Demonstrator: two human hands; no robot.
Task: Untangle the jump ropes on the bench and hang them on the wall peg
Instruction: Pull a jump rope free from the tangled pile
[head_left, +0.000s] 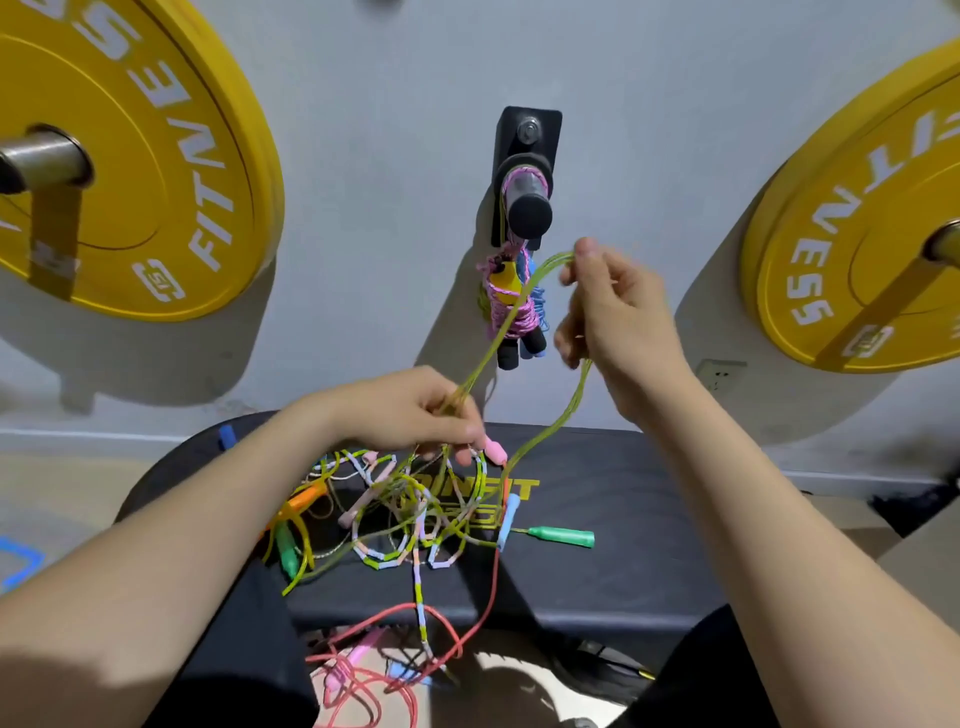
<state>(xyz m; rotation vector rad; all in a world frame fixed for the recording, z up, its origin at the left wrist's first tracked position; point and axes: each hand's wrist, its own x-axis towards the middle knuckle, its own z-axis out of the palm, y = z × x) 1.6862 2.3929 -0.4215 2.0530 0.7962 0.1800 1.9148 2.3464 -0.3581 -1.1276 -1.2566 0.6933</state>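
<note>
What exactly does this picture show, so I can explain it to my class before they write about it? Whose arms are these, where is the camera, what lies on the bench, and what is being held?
There is no machine here. These are a person's bare arms, filmed by one wide-angle camera worn on their head, looking forward and down.

On the black bench lies a tangle of coloured jump ropes with their handles. A red rope hangs off the front edge.

The left hand, lower, and the right hand, higher, both pinch one yellow-green rope, holding a loop of it above the tangle.

On the wall ahead is a black peg, with a wound-up bundle of ropes already hanging from it. Yellow weight plates hang on either side.
</note>
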